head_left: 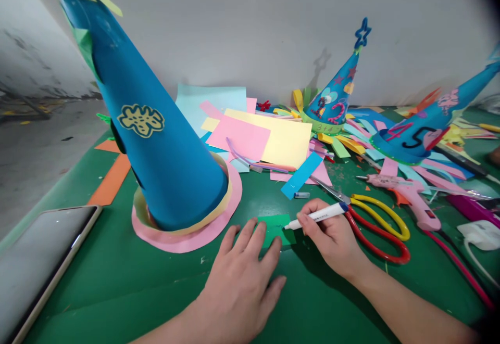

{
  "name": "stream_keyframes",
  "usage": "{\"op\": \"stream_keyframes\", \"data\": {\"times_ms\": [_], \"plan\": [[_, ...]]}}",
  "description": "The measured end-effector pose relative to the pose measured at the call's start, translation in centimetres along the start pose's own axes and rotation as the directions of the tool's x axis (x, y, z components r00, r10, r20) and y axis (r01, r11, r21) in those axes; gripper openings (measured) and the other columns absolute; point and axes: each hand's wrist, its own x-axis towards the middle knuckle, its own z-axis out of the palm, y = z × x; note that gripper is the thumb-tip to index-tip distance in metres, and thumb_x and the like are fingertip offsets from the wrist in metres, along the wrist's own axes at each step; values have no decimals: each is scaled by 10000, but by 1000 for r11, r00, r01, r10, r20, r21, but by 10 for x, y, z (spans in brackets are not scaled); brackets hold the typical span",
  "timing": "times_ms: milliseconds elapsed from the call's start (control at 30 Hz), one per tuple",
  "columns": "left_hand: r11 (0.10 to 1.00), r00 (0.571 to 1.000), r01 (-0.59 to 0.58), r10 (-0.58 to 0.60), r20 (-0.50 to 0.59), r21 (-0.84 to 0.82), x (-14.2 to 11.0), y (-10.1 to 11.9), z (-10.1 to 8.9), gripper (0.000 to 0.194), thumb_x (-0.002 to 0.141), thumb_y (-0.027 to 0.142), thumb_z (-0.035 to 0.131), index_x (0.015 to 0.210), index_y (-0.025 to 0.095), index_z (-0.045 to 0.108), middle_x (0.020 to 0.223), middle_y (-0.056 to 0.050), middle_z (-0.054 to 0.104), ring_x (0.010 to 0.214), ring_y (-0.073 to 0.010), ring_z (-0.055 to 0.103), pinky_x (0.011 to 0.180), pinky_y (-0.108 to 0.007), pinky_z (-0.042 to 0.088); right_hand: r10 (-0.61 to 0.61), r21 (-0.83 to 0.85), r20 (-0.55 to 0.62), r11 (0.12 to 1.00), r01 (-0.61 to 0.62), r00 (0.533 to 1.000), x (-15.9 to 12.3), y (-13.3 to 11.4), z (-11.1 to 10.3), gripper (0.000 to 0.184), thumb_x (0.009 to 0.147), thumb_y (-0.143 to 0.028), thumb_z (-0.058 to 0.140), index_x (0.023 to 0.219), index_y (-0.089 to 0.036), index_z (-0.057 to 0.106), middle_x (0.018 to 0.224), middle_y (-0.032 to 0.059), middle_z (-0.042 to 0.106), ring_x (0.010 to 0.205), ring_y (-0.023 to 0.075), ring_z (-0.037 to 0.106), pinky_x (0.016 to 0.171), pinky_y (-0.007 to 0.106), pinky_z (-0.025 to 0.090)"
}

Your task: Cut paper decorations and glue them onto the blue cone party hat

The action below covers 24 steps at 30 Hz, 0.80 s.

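Note:
A small piece of green paper (pixel 279 235) lies flat on the green table. My left hand (pixel 244 276) rests with fingers spread, its fingertips on the paper's left side. My right hand (pixel 330 234) grips a white marker pen (pixel 322 215), whose tip touches the paper near its middle, beside a faint dark mark. The pen's blue end points up and to the right. Beyond my left hand stands a tall blue paper cone hat (pixel 167 162) with a pink brim and a yellow coral-like cutout. A pen cap (pixel 301 195) lies just beyond the paper.
Scissors with red and yellow handles (pixel 377 224) lie right of my right hand, near a pink glue gun (pixel 408 193). Coloured sheets (pixel 289 136) and two smaller decorated cone hats (pixel 332 94) stand behind. A phone (pixel 42 266) is at left, and a white plug (pixel 480 234) at right.

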Motion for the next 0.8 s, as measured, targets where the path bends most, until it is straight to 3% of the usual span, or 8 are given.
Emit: {"op": "stream_keyframes", "data": {"times_ms": [333, 800], "plan": [[1000, 999, 11, -10, 48, -11, 2, 1, -3, 403, 850, 423, 335, 1163, 240, 512, 1262, -148, 473, 1173, -352, 384, 889, -554, 342, -4, -33, 5, 999, 4, 1000, 1, 1, 0, 170, 842, -331, 453, 725, -209, 473, 543, -40, 445, 498, 115, 411, 457, 232, 314], [1000, 1000, 5, -5, 20, 5, 0, 0, -2, 389, 849, 421, 350, 1159, 246, 507, 1248, -136, 482, 1162, -342, 395, 884, -543, 343, 4, -44, -4, 999, -4, 1000, 2, 0, 1, 185, 838, -347, 451, 722, -206, 484, 545, -32, 459, 499, 119, 429, 452, 238, 318]]}}
